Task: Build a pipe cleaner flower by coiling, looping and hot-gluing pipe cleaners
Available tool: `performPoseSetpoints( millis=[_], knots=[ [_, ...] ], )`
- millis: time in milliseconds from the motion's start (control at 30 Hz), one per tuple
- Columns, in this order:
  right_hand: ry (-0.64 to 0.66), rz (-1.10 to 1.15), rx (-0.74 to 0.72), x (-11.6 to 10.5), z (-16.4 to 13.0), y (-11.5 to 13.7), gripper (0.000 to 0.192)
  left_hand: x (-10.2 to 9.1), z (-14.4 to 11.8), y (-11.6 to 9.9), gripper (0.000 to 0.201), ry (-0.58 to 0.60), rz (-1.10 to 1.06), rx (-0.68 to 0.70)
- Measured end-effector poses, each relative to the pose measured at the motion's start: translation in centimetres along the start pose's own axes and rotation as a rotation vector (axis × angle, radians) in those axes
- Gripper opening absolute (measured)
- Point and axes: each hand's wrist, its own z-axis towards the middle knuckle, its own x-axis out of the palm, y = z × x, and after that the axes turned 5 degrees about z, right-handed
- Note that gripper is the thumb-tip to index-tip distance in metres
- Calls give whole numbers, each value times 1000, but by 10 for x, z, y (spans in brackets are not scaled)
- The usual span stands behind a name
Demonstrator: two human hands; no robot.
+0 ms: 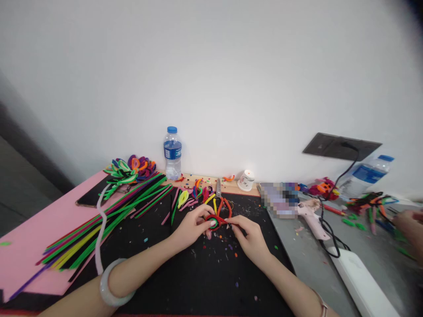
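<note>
My left hand (192,225) pinches a small coil of red and green pipe cleaner (213,221) over the black mat (198,281). From the right, my right hand (248,234) grips the red end of the same coil. Just behind the coil lie scissors with orange handles (222,200). A pale bangle (110,284) circles my left wrist.
Long pipe cleaners (109,220) fan across a pink sheet (29,237) at left, with looped pieces (130,169) behind. By the wall stand a water bottle (172,153) and a paper cup (246,180). At right: glue gun (312,215), power strip (361,281), another person's hand (410,224).
</note>
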Motion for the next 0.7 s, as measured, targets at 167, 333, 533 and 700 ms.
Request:
performPoseSetpoints(
  millis=[167, 333, 533, 700],
  knots=[
    [-6, 0, 9, 0, 1, -1, 25, 0, 1, 1, 20, -20, 31, -8],
    [-5, 0, 23, -1, 1, -3, 24, -1, 0, 1, 21, -33, 56, -11],
    [-3, 1, 23, -1, 0, -2, 25, -1, 0, -4, 17, -34, 46, -14],
    [-2, 5, 24, 0, 0, -1, 25, -1, 0, -4, 16, -33, 27, -15]
  ],
)
